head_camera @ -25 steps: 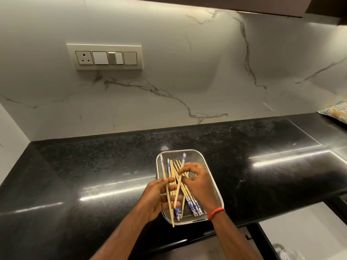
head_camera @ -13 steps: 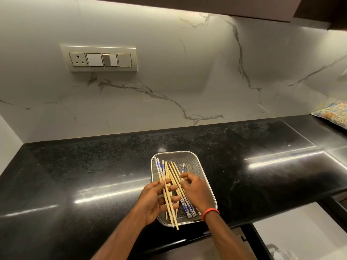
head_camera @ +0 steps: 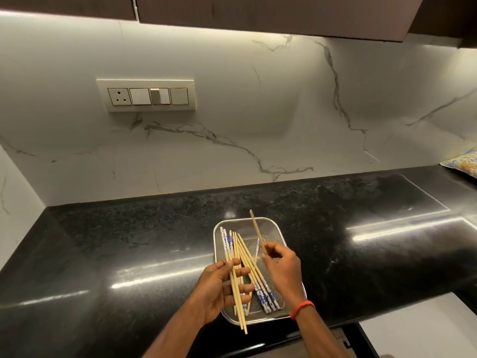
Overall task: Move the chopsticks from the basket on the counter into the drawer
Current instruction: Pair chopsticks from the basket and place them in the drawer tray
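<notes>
Pale tan chopsticks (head_camera: 242, 264) with blue-and-white patterned ends, silver mesh basket (head_camera: 271, 226), speckled glossy black tabletop (head_camera: 129, 241), grey-veined white marble wall (head_camera: 258, 125), red wristband (head_camera: 301, 309).

A switch panel (head_camera: 145, 95) sits on the marble backsplash (head_camera: 258, 112), patterned cloth (head_camera: 464, 165) far right

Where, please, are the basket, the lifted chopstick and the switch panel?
basket (head_camera: 242, 228): head view, bare mesh at its far end.
lifted chopstick (head_camera: 257, 229): head view, mid-shaft.
switch panel (head_camera: 140, 96): head view, white switch beside the socket.
</notes>
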